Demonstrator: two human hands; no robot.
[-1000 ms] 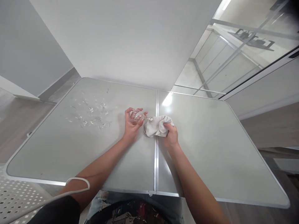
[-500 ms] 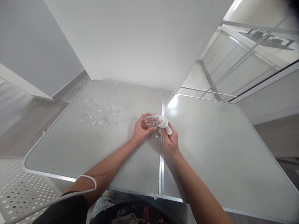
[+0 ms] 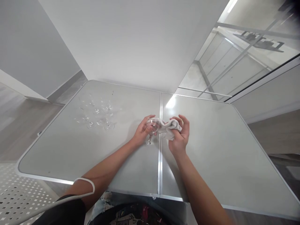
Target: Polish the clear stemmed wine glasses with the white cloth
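A clear stemmed glass (image 3: 154, 125) is tilted in my left hand (image 3: 142, 129), whose fingers wrap round its bowl above the table. Its stem and foot point down toward me. Between my hands stretches a white cloth (image 3: 173, 125), its left end touching the glass near the rim. My right hand (image 3: 181, 132) grips the bunched cloth, thumb in front and fingers curled behind it. How far the cloth reaches into the bowl is hard to make out through the clear glass.
Several clear glasses (image 3: 99, 114) stand grouped on the left half of the grey table (image 3: 211, 150). A metal seam (image 3: 159, 162) crosses the table below my hands. A white cable (image 3: 85, 179) loops over my left forearm. A white wall (image 3: 136, 43) rises behind the table's far edge.
My right hand has moved right and opened wider, drawing the cloth out from a tight twist into a looser fold. The glass has turned in my left hand, its foot swinging left.
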